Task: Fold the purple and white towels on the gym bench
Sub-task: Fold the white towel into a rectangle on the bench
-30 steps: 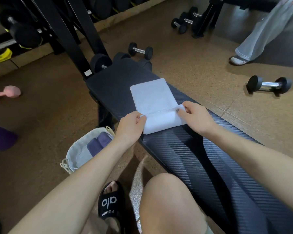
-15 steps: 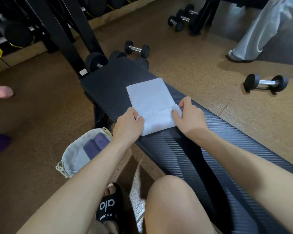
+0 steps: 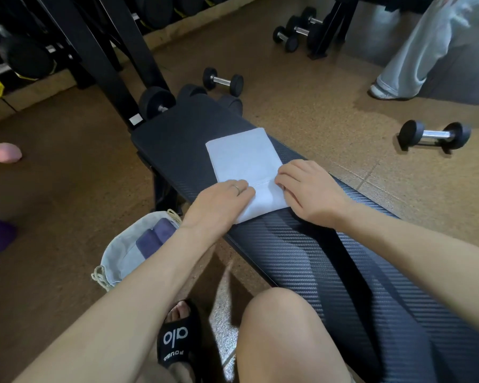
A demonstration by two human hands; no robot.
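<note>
White folded cloth towel point(image 3: 245, 158) lay mid-frame on the black padded table point(image 3: 177, 139); left hand point(image 3: 219, 200) and right hand point(image 3: 310, 189) pressed it, fingers flat and released.

Brown cork-like floor point(image 3: 302, 87) strewn with black dumbbells point(image 3: 435, 134), a black rack frame point(image 3: 100, 56) at its far-left edge.

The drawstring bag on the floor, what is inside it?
Inside the drawstring bag lies a folded purple towel. The left forearm covers part of the opening, so anything further in cannot be seen.
</note>
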